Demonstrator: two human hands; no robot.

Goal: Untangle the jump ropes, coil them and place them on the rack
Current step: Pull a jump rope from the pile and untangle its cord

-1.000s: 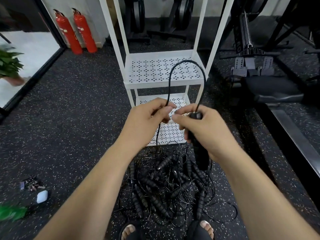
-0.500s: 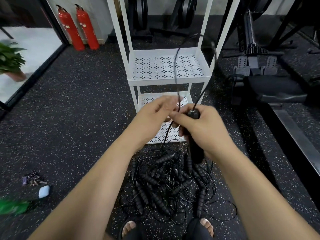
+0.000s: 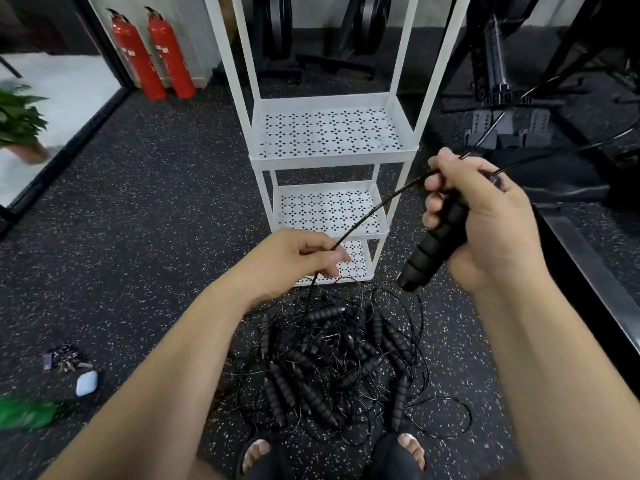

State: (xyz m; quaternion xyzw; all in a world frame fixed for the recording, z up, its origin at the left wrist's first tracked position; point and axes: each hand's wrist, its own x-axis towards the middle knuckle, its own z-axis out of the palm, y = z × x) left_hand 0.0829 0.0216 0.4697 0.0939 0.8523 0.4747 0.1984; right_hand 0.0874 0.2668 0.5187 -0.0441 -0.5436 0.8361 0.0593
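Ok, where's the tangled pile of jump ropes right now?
In the head view the pile lies on the floor at bottom centre, between the person's feet and the white rack.

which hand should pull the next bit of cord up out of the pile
Left, probably. The left hand pinches the cord just above the tangled pile, and the cord drops from it into the tangle. The right hand is full, gripping the handle.
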